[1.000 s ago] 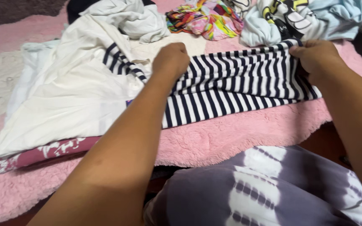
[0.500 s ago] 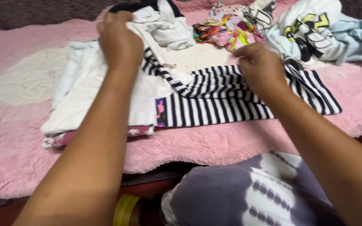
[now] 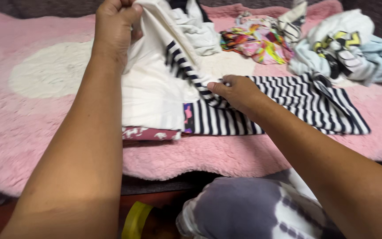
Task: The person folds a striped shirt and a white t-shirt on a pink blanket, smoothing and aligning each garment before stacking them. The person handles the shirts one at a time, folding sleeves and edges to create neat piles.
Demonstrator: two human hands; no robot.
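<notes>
My left hand (image 3: 113, 26) grips the top edge of a white garment (image 3: 153, 88) and holds it raised at the upper left. My right hand (image 3: 237, 93) pinches a fold of a navy-and-white striped garment (image 3: 297, 102) that lies across the pink fluffy rug (image 3: 244, 155). The striped cloth runs from under the white garment out to the right. A maroon patterned cloth (image 3: 149, 133) peeks out beneath the white one.
Behind lie a white and dark crumpled garment (image 3: 195, 26), a multicoloured cloth (image 3: 255, 42) and a light blue and white printed garment (image 3: 350, 48). My knee in grey tie-dye fabric (image 3: 244, 208) is at the bottom. A yellow strap (image 3: 133, 219) shows below the rug edge.
My left hand has gone up and left, lifting the white garment's edge. My right hand has moved left from the striped garment's right end to its middle fold.
</notes>
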